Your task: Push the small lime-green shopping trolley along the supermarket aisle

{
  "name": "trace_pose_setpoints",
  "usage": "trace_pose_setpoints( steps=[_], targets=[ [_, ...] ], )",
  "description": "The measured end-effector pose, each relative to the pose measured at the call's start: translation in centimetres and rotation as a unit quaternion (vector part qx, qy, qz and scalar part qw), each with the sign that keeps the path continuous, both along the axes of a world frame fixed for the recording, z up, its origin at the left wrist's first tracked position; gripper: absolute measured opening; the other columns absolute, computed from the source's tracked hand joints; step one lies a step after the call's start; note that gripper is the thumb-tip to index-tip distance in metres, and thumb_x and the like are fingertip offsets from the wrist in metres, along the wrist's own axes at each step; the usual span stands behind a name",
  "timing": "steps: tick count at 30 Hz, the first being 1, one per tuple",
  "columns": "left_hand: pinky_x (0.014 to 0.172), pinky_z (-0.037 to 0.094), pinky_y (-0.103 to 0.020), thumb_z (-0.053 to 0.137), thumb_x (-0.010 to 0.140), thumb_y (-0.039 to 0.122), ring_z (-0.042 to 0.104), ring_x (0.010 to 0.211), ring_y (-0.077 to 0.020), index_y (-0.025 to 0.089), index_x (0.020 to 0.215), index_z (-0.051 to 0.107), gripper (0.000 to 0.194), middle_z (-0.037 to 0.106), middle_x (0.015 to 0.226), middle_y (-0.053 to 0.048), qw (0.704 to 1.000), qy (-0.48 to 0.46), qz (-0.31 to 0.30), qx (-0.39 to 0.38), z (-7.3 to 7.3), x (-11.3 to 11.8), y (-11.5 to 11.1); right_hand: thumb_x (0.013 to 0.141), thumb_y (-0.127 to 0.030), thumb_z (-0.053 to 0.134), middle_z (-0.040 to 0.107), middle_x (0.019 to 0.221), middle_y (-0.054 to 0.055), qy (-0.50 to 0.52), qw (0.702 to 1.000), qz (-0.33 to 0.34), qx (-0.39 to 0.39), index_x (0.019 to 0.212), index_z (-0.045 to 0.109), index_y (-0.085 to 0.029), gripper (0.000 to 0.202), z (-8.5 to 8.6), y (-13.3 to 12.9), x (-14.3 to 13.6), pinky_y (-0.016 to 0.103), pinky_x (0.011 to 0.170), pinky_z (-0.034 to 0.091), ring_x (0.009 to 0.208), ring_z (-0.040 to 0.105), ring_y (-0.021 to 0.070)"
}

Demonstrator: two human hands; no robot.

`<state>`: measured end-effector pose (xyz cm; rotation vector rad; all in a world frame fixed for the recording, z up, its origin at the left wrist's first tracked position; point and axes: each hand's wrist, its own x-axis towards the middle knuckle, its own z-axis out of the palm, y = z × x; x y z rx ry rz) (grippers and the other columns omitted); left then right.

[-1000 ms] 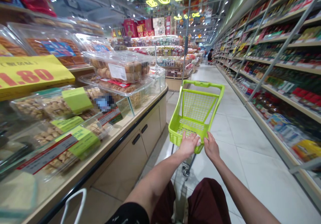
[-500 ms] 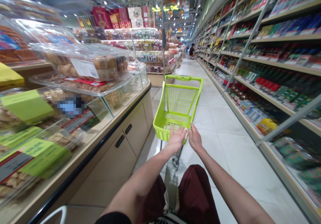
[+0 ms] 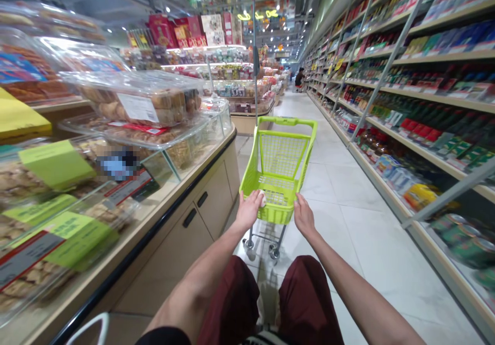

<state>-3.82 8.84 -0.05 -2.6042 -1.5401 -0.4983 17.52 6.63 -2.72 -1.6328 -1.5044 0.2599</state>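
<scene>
Both hands have slid apart along the near rim of the lime-green shopping cart (image 3: 279, 169).
Left hand (image 3: 248, 208) and right hand (image 3: 303, 216) curl their fingers over that rim at 12 o'clock; bakery counter (image 3: 154, 216) at 9 o'clock, grocery shelves (image 3: 417, 128) at 3 o'clock.

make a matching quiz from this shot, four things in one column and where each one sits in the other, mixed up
Things:
1. cart
2. left hand
3. pastry box
4. right hand

Places:
A. on the cart's near right corner
B. on the tiled aisle floor, straight ahead
C. on the cart's near left corner
D. on top of the glass counter at the left

Pairs: 1-B, 2-C, 3-D, 4-A
</scene>
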Motion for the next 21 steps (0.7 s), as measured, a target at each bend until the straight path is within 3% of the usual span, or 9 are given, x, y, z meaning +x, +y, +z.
trace_pose_setpoints(
  steps=[6, 9, 15, 18, 21],
  targets=[
    [0.106, 0.008, -0.057, 0.031, 0.087, 0.014, 0.034, 0.127, -0.0201, 0.023, 0.129, 0.036, 0.043, 0.038, 0.139, -0.008, 0.995, -0.003, -0.103, -0.006, -0.3, 5.1, -1.4, 0.087, -0.034, 0.026, 0.045, 0.131, 0.013, -0.038, 0.999, -0.016, 0.028, 0.119, 0.050, -0.011, 0.046, 0.7, -0.2, -0.3, 0.040, 0.105, 0.028, 0.126, 0.035, 0.0210],
    [0.106, 0.008, -0.057, 0.031, 0.087, 0.013, 0.034, 0.127, -0.0204, 0.024, 0.129, 0.036, 0.043, 0.038, 0.139, -0.008, 0.996, -0.001, -0.088, -0.009, -0.4, 3.9, -1.2, 0.087, -0.034, 0.026, 0.044, 0.131, 0.013, -0.046, 0.998, -0.014, 0.029, 0.120, 0.050, -0.012, 0.046, 0.8, -0.5, 0.1, 0.040, 0.104, 0.030, 0.126, 0.035, 0.0209],
    [0.106, 0.006, -0.057, 0.029, 0.089, 0.015, 0.036, 0.126, -0.0229, 0.021, 0.128, 0.038, 0.040, 0.039, 0.138, -0.011, 1.000, -0.004, 0.003, -0.001, -0.2, -1.7, 0.2, 0.086, -0.034, 0.029, 0.044, 0.131, 0.013, -0.038, 0.999, -0.016, 0.007, 0.119, 0.051, -0.011, 0.046, 0.2, -0.5, -0.5, 0.040, 0.104, 0.030, 0.125, 0.035, 0.0219],
    [0.106, 0.007, -0.057, 0.029, 0.089, 0.014, 0.035, 0.127, -0.0221, 0.022, 0.127, 0.039, 0.040, 0.040, 0.137, -0.009, 1.000, -0.010, 0.005, -0.002, -0.1, -1.1, 0.0, 0.085, -0.034, 0.029, 0.041, 0.132, 0.017, -0.039, 0.999, -0.023, -0.012, 0.119, 0.051, -0.008, 0.048, 0.2, -0.4, -1.2, 0.039, 0.104, 0.030, 0.126, 0.035, 0.0240],
    [0.107, 0.008, -0.056, 0.031, 0.089, 0.015, 0.036, 0.126, -0.0210, 0.023, 0.126, 0.039, 0.039, 0.041, 0.137, -0.008, 0.999, -0.015, -0.028, -0.015, -0.1, 1.7, -0.8, 0.085, -0.033, 0.028, 0.040, 0.133, 0.018, -0.051, 0.999, -0.020, -0.001, 0.119, 0.050, -0.006, 0.048, 0.3, -0.3, -1.4, 0.041, 0.104, 0.030, 0.126, 0.034, 0.0249]
  ],
)
